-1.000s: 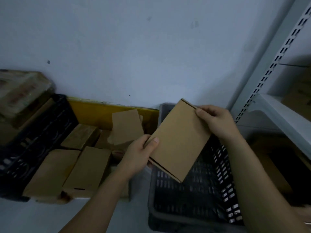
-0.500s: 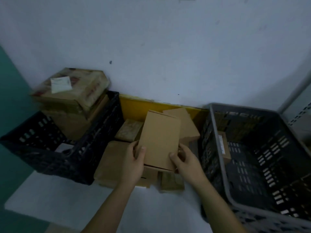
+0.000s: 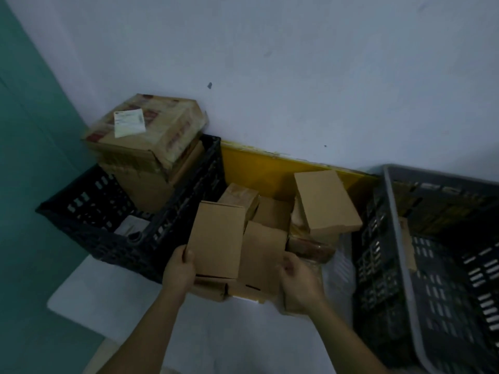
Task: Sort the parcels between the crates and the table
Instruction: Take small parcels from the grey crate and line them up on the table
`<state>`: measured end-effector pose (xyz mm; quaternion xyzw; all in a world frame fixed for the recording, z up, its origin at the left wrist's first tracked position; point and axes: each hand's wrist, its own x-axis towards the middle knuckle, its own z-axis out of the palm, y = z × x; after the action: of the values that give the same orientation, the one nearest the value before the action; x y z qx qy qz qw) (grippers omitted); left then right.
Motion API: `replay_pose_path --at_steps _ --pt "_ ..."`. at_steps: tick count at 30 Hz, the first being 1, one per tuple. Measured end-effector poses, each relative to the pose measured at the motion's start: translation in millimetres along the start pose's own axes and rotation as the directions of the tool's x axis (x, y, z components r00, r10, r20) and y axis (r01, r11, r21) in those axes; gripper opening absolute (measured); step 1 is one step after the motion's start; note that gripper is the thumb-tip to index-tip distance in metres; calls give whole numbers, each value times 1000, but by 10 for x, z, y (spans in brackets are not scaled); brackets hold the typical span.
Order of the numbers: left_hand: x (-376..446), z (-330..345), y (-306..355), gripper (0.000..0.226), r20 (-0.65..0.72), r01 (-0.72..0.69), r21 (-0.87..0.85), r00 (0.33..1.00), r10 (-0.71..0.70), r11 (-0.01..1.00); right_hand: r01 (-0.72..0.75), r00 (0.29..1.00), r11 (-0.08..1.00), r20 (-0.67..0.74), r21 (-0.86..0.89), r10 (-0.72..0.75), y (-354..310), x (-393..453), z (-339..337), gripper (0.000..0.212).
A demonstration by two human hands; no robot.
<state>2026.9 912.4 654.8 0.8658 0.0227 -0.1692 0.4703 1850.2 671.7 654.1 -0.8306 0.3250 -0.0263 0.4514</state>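
Observation:
My left hand (image 3: 179, 269) grips the lower left corner of a flat brown cardboard parcel (image 3: 217, 238), which lies tilted on the pile of brown parcels (image 3: 263, 255) on the white table (image 3: 216, 325). My right hand (image 3: 298, 284) hovers just right of that parcel, fingers loosely curled, holding nothing. Another flat parcel (image 3: 325, 202) leans on the pile's right side. A black crate (image 3: 129, 220) on the left holds large taped boxes (image 3: 145, 136). A grey crate (image 3: 442, 265) stands on the right with a small parcel (image 3: 406, 247) inside.
A yellow board (image 3: 270, 168) stands against the white wall behind the pile. A teal wall (image 3: 29, 184) runs along the left. The table's left edge lies below the black crate.
The parcel has gone from above the grey crate leftward and down onto the table pile. My right hand has let go of it; my left hand still grips it. The view swung left.

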Motion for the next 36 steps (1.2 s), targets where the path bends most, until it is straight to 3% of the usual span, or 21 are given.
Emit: replay_pose_path --at_steps 4,10,12,14,16,19,21,25,31,33,36 --pt "159 35 -180 45 -22 33 27 999 -32 999 -42 999 996 12 -84 43 267 94 95 14" --pt "347 130 -327 45 -39 -21 244 999 31 969 -118 993 983 -19 -141 116 416 151 353 18" --pt "394 156 -338 47 -17 -85 422 995 102 903 -154 988 980 -43 -128 150 438 182 458 31" --pt "337 189 -308 55 57 -190 609 979 197 770 -217 976 969 -48 -119 213 462 206 562 47" --pt "222 213 -248 76 241 -360 671 933 269 648 -283 959 954 -41 -103 280 490 225 672 63" --pt "128 230 -182 95 435 -490 715 870 231 499 -326 945 941 -54 -93 322 571 274 786 77" --pt "120 210 -147 96 448 -494 737 868 215 461 -348 937 934 -60 -83 344 593 279 806 72" --pt "233 139 -122 80 459 -522 755 853 248 397 -364 928 931 -75 16 365 537 204 746 41" --pt "287 110 -23 72 489 -580 659 814 313 479 -225 945 954 -194 198 264 247 14 628 32" --pt "250 157 99 64 483 -616 498 782 394 611 -162 933 958 -278 238 227 73 -76 573 28" --pt "99 246 384 64 449 -584 141 758 474 800 -89 876 980 -455 176 161 -221 -245 514 43"
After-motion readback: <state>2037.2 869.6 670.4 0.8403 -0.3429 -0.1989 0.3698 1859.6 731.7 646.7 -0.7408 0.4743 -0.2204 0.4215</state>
